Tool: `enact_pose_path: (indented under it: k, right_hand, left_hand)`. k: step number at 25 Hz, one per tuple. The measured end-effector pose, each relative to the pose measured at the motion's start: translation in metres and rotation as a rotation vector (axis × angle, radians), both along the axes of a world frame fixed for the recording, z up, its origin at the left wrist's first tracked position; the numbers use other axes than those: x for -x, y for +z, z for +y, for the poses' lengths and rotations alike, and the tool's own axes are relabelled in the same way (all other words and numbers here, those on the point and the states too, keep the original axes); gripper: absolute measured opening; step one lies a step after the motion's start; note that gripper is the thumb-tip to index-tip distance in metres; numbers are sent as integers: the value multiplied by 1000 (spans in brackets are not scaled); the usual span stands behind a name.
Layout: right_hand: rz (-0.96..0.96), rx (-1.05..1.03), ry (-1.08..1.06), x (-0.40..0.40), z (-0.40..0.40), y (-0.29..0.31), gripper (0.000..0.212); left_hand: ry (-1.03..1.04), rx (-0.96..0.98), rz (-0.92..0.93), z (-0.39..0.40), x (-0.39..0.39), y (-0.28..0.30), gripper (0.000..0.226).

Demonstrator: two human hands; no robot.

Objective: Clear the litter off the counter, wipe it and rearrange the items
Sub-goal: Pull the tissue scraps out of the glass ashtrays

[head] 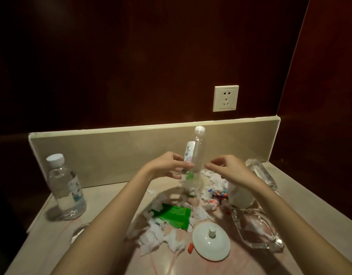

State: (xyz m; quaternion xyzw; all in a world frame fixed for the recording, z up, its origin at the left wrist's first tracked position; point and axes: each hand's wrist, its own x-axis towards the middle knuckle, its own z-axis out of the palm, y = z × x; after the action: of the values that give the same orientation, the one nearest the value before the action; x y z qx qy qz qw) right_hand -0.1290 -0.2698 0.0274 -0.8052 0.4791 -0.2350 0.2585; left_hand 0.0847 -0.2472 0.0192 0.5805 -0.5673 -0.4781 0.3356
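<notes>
Left hand (167, 165) gripping clear ribbed plastic bottle (193, 155), right hand (228, 169) apparently empty, fingers loosely curled, crumpled white tissue (161, 237) beneath.

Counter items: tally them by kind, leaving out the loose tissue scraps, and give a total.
Plastic water bottles: 2, one standing at the left, one empty, held by the left hand
White ceramic lid: 1
White cup: 1
Green wrapper: 1
Clear glass pieces: 2, a dish and a block
Total: 7
</notes>
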Motion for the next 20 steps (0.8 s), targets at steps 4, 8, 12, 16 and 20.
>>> enact_pose_path:
  k: [4, 8, 12, 16, 20]
  right_hand:
    - [-284, -210, 66, -18, 3, 10, 61]
    - [-479, -278, 189, -30, 16, 18, 48]
    - [-469, -271, 259, -34, 26, 16, 51]
    - [-445, -294, 325, -41, 41, 11, 53]
    - [-421, -352, 415, -52, 66, -2, 62]
  left_hand:
    - [-26, 90, 128, 21, -5, 16, 31]
    - [-48, 116, 99, 42, -7, 25, 42]
    - [0, 118, 69, 63, -8, 26, 42]
    - [66, 124, 48, 95, -7, 21, 38]
    - [172, 105, 51, 139, -10, 10, 36]
